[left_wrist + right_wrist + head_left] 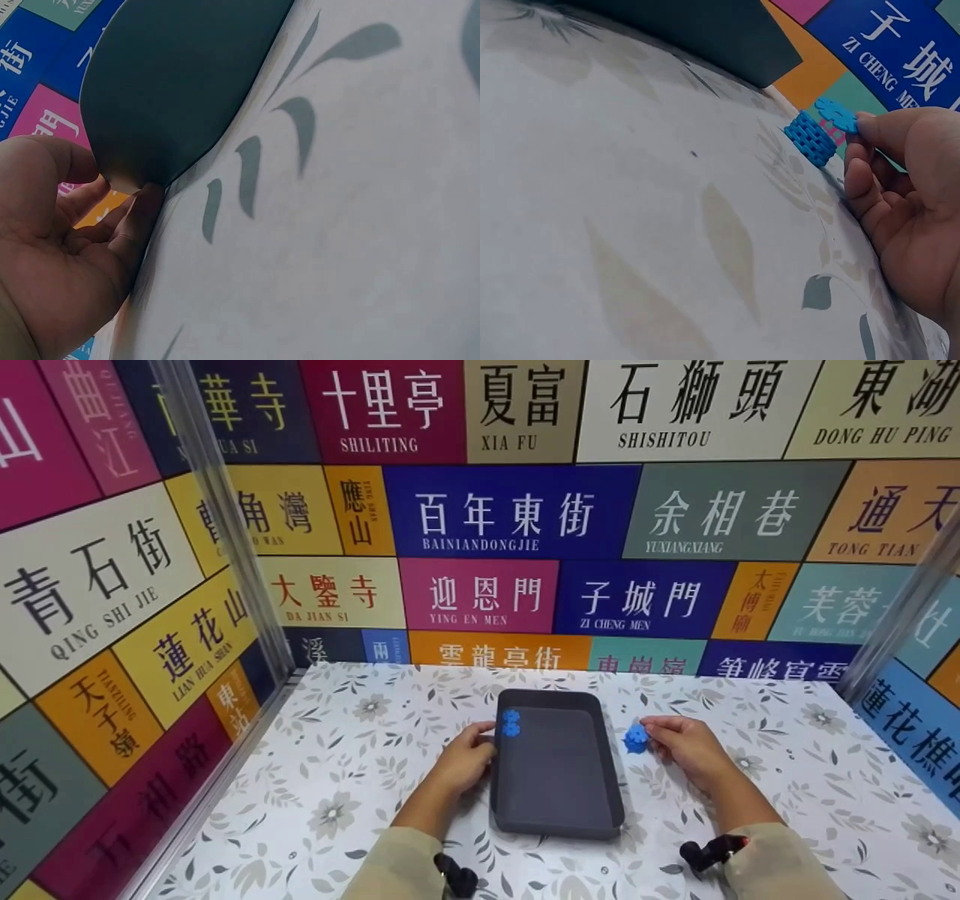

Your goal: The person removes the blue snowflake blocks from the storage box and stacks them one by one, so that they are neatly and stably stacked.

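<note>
Between the thumb and index finger of my right hand [686,742] is a thin blue flower-shaped disc [835,114], pinched by its edge. Close below it, a short stack of blue discs [810,139] rests on the table, just right of the tray in the head view. My left hand [465,757] holds the left side of the dark grey tray [555,832], thumb and index fingertips at its wall in the left wrist view. Two blue flower-shaped discs [511,723] lie inside the tray, one above the other along its upper left side.
The table [330,825] wears a white cloth with grey leaves and flowers. Colourful sign-patterned panels [510,510] stand behind and to the left, with clear upright strips [240,525] at the corners. A small black device [457,876] sits at each sleeve cuff.
</note>
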The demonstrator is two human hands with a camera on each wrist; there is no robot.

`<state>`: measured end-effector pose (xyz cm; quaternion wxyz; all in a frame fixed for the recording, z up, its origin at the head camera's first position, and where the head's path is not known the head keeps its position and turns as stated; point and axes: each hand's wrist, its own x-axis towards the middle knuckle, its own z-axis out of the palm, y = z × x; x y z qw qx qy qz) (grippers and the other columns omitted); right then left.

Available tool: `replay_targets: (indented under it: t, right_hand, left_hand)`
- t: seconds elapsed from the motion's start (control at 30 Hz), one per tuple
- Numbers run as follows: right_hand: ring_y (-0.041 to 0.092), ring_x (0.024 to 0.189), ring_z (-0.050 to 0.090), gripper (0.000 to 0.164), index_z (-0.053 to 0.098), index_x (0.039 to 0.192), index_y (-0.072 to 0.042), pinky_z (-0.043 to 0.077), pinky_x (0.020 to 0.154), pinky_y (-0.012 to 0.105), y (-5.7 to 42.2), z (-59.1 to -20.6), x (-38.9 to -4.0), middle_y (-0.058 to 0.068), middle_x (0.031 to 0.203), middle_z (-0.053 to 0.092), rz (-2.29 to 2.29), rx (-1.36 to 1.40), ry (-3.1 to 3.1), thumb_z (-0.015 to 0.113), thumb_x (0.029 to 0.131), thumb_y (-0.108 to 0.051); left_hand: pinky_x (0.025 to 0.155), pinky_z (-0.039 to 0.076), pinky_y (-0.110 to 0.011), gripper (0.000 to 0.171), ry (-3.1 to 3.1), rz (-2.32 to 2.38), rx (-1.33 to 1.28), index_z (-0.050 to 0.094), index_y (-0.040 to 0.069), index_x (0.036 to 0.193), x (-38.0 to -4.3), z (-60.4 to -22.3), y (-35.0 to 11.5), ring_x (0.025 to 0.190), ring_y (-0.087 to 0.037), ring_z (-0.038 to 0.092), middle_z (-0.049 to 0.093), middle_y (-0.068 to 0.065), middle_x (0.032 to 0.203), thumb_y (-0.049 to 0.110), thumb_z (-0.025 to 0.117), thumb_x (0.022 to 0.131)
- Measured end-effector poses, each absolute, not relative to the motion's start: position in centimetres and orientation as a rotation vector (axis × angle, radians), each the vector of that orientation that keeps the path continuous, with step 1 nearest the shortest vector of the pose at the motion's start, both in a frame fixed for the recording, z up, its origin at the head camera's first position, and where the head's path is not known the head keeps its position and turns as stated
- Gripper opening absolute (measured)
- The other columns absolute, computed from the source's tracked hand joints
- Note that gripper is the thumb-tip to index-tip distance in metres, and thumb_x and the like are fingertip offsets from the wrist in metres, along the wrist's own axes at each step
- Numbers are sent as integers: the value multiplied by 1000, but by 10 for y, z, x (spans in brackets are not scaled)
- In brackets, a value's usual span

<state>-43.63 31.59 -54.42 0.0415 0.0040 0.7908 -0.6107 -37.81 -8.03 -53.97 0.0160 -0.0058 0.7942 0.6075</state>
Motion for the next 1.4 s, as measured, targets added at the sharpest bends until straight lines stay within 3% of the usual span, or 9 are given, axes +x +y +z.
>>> replay_targets:
  t: [0.87, 1.2, 1.4]
  right_hand:
    - [7, 74, 61, 46, 72, 135, -6, 53, 64, 24, 310, -544, -440, -10, 86, 72, -1757, 257, 2529, 78, 98, -32]
    - [9, 79, 63, 45, 74, 134, -9, 55, 69, 25, 309, -545, -440, -11, 92, 74, -1721, 302, 2539, 79, 97, -33]
    - [7, 77, 63, 44, 73, 133, -5, 55, 67, 24, 309, -545, -439, -12, 91, 75, -1750, 261, 2545, 79, 98, -31]
  left_hand:
    - [85, 58, -33, 58, 2477, 1884, -26, 60, 10, 150, -377, -540, -79, 103, -21, 70, 73, -15, 134, 15, 59, 92]
    - [91, 58, -36, 56, 2489, 1887, -17, 61, 9, 149, -377, -540, -80, 107, -22, 70, 73, -16, 133, 14, 59, 93]
    - [94, 58, -38, 56, 2512, 1862, -22, 61, 10, 149, -378, -539, -80, 108, -22, 70, 73, -14, 133, 16, 59, 93]
